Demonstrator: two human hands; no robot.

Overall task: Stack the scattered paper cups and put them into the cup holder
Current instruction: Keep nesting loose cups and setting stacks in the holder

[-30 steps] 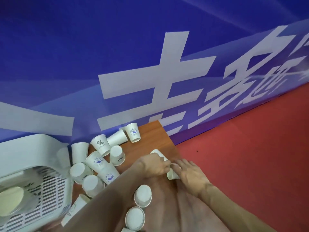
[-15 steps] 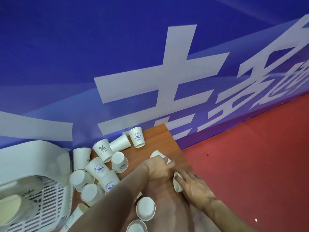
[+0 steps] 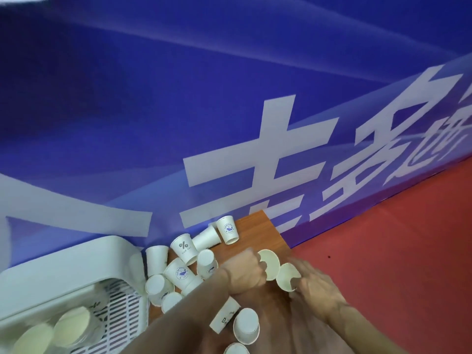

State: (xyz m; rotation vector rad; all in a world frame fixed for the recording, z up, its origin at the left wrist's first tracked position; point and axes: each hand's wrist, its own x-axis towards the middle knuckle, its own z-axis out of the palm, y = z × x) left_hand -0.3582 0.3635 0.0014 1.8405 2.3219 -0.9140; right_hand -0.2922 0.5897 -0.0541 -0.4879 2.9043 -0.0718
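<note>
Grip clamped on both sides: left hand curls round a paper cup, right hand round a second cup; the cups have drawn closer together.

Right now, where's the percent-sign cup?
Head view, left of centre: the percent-sign cup sits near the blue banner, just right of a plain white cup.

- Light even, diffuse, moderately bright; source out of view.
- Shadows soft: dim patch on table under the forearms.
- Whole frame soft; motion blur worst on right hand, less on left hand.
- Cups at lower left smeared.
- Wide-angle bend: banner lower edge slants, lettering stretches rightward.
- Clipped white patch, top-left corner.
</note>
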